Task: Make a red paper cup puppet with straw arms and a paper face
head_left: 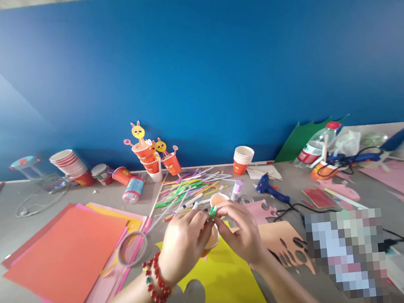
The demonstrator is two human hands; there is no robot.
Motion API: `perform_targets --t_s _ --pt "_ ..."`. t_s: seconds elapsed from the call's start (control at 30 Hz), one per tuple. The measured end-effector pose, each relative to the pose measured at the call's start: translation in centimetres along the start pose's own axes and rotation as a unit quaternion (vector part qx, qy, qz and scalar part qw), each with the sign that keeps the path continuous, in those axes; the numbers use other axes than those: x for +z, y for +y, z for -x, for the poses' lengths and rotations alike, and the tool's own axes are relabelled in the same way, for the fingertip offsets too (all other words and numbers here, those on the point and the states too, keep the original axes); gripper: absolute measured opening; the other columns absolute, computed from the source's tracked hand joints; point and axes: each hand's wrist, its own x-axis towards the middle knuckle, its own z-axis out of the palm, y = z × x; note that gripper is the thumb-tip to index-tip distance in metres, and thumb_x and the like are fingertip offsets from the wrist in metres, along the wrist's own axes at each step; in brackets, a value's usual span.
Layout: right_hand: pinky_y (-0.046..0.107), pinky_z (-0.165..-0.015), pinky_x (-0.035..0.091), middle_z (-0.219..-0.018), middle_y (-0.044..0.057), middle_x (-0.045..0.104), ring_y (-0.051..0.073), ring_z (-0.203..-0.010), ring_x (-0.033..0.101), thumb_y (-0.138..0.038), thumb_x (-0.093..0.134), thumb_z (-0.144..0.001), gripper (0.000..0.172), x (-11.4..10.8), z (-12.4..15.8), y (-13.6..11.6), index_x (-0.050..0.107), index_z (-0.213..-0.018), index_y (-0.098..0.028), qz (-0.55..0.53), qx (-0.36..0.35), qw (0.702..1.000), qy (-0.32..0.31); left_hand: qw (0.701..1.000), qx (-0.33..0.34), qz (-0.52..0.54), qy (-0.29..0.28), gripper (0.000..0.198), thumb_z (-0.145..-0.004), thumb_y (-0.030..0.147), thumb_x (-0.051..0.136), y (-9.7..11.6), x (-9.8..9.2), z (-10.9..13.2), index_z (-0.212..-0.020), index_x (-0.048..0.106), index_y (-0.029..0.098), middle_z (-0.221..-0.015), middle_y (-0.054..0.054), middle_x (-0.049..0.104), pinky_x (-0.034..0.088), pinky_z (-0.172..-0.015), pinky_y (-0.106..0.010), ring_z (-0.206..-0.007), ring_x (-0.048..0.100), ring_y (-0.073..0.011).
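My left hand point(186, 234), with red bead bracelets at the wrist, pinches a small green piece point(212, 212). The fingertips of my right hand point(243, 231) close on the same piece from the other side. Fingers partly cover it, so I cannot tell its kind. Right under my hands stands a paper cup point(214, 236), half hidden by my left hand. Another paper cup point(219, 198) is just behind them. Yellow paper point(225, 282) with round holes cut out lies below, and a heap of colourful thin sticks point(187, 188) lies beyond.
Orange and pink paper sheets point(79, 249) and a tape roll point(132, 248) lie left. Stacked cups point(72, 166) and rabbit-faced cup figures point(145, 152) stand along the blue wall. To the right are a blue glue gun point(272, 188), its black cord, and a plastic bottle point(317, 145).
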Motion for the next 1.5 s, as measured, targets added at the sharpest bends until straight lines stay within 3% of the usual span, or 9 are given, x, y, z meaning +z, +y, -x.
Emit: perform_targets --t_s 0.8,1.0,1.2,1.33,1.4,1.5 --pt "0.036 -0.075 0.051 -0.086 0.005 0.064 0.022 -0.082 0.062 -0.010 0.056 -0.088 0.013 0.0 0.2 -0.2 0.054 -0.087 -0.022 0.016 0.000 1.000 0.000 1.000 0.000 -0.011 0.001 0.016 -0.098 0.024 0.050 0.1 -0.1 -0.1 -0.091 0.063 0.018 -0.075 -0.002 0.065 0.040 -0.060 -0.029 -0.065 0.060 -0.0175" --pt "0.033 -0.072 0.049 -0.081 0.003 0.062 0.020 -0.078 0.061 -0.008 0.056 -0.086 0.014 -0.3 0.0 -0.3 0.053 -0.082 -0.022 -0.007 0.005 1.000 0.019 0.995 -0.034 0.092 -0.015 0.007 -0.089 0.018 0.057 -0.1 -0.6 -0.6 -0.083 0.060 0.019 -0.073 0.000 0.063 0.042 -0.061 -0.025 -0.065 0.058 -0.0147" --pt "0.032 -0.068 0.045 -0.075 0.001 0.057 0.019 -0.073 0.058 -0.013 0.052 -0.088 0.014 -1.2 -0.5 -0.1 0.053 -0.077 -0.022 -0.054 0.048 0.995 0.063 0.944 -0.125 0.284 -0.112 0.012 -0.088 0.025 0.063 -1.6 -1.7 -1.3 -0.079 0.065 0.017 -0.077 -0.002 0.067 0.047 -0.067 -0.024 -0.073 0.062 -0.0151" --pt "0.029 -0.065 0.044 -0.074 0.001 0.056 0.018 -0.069 0.055 -0.018 0.051 -0.090 0.017 -2.0 -0.9 0.5 0.052 -0.074 -0.022 -0.059 0.088 0.992 0.075 0.881 -0.176 0.417 -0.138 0.016 -0.089 0.031 0.065 -2.8 -1.4 -1.0 -0.084 0.066 0.015 -0.079 -0.002 0.067 0.048 -0.070 -0.025 -0.074 0.061 -0.0147" --pt "0.027 -0.063 0.043 -0.072 0.000 0.057 0.017 -0.067 0.055 -0.019 0.051 -0.091 0.017 -2.4 -1.0 1.0 0.053 -0.074 -0.021 -0.040 0.118 0.991 0.046 0.851 -0.200 0.463 -0.145 0.017 -0.088 0.032 0.066 -3.2 -1.5 -0.6 -0.087 0.065 0.015 -0.080 -0.002 0.066 0.048 -0.070 -0.025 -0.073 0.060 -0.0140" --pt "0.024 -0.059 0.043 -0.071 -0.001 0.061 0.017 -0.066 0.059 -0.019 0.054 -0.088 0.014 -2.9 -0.8 1.6 0.057 -0.075 -0.021 0.004 0.149 0.987 -0.053 0.834 -0.226 0.486 -0.131 0.019 -0.087 0.034 0.069 -4.1 -2.2 0.3 -0.087 0.066 0.015 -0.080 -0.003 0.065 0.049 -0.070 -0.025 -0.074 0.060 -0.0140"
